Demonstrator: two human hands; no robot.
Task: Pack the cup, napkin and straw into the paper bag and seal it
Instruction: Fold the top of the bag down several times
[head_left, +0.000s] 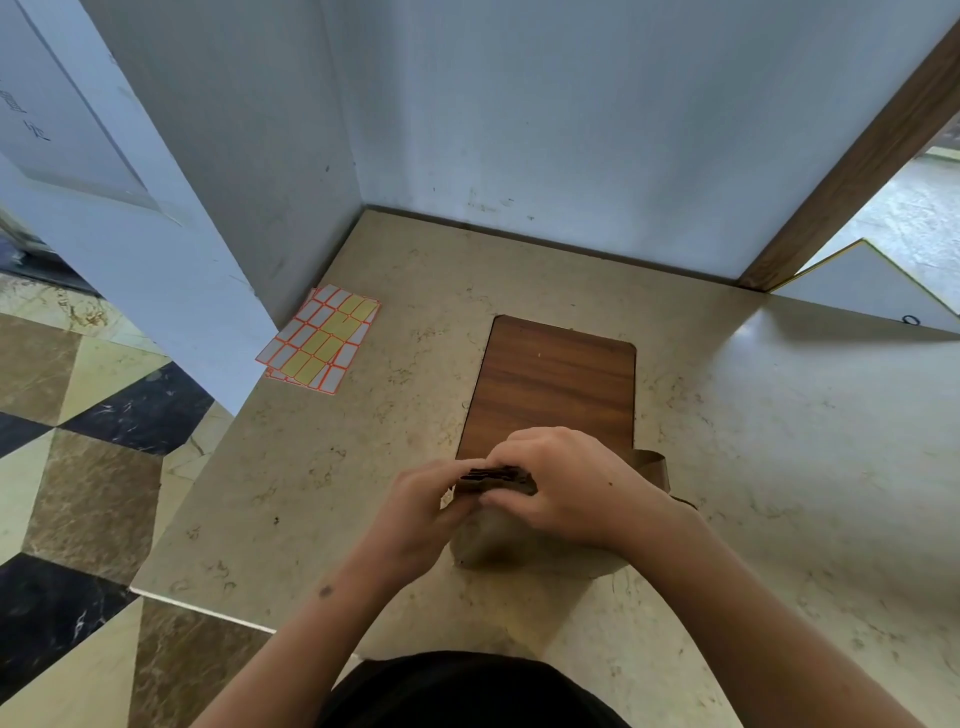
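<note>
crumpled brown paper bag (498, 540) low centre on beige marble counter (291, 467), contents hidden; left hand (415, 512) and right hand (561, 488) both pinch its folded top closed. sticker sheet (322, 338) upper left.

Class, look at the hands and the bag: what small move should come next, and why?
Probably keep one hand pinching the fold and reach for a sticker. Both hands, left and right, grip the bag's folded top, no seal shows, and the sticker sheets lie far left.
</note>
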